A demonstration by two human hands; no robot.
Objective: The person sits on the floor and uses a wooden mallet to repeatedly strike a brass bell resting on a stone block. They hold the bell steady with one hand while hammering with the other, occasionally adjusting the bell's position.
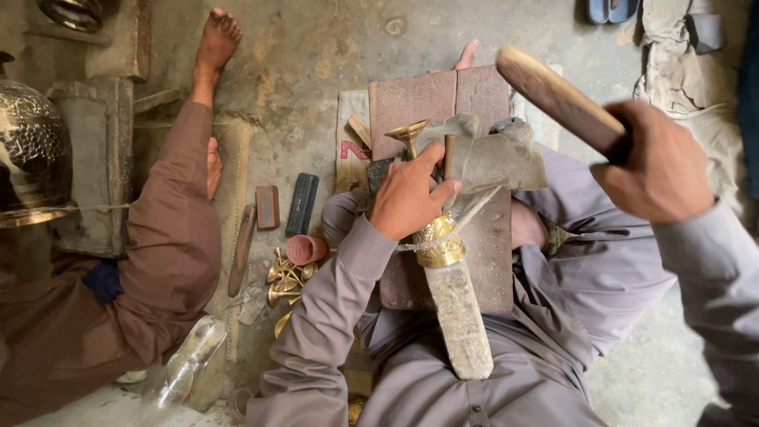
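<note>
1. A metalworking workshop, set up on a bare, stained concrete floor [316, 55] where people sit barefoot at ground level.
2. Small brass goblet-shaped pieces [286, 278] lie in a loose heap on the floor.
3. A large hammered, polished metal vessel [28, 150] stands at the left edge.
4. Hand tools lie scattered nearby: a dark file-like bar [301, 204] and a wooden-handled tool [241, 249].
5. A worn wooden work board [443, 103] and a rough stone-like stake [458, 308] serve as the bench.

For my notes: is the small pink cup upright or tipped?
Tipped: the pink cup lies on its side on the floor, mouth facing left.
</note>
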